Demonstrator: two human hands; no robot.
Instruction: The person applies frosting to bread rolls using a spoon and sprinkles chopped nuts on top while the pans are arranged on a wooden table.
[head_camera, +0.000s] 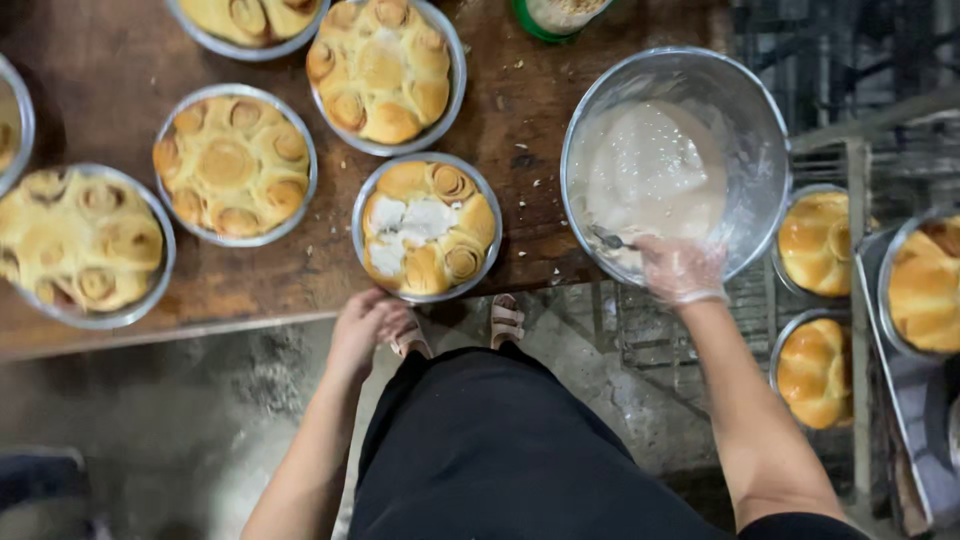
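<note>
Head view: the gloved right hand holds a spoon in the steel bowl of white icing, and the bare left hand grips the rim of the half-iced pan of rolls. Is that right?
Not quite. In the head view the left hand hangs just below the table edge, near the half-iced pan of rolls without gripping its rim. The rest stands: the gloved right hand holds a spoon in the steel bowl of white icing.

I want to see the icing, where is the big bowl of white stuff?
In the head view, the big metal bowl of white glaze sits at the right end of the wooden table, right of the half-glazed pan of rolls, with the gloved right hand at its near rim.
</note>
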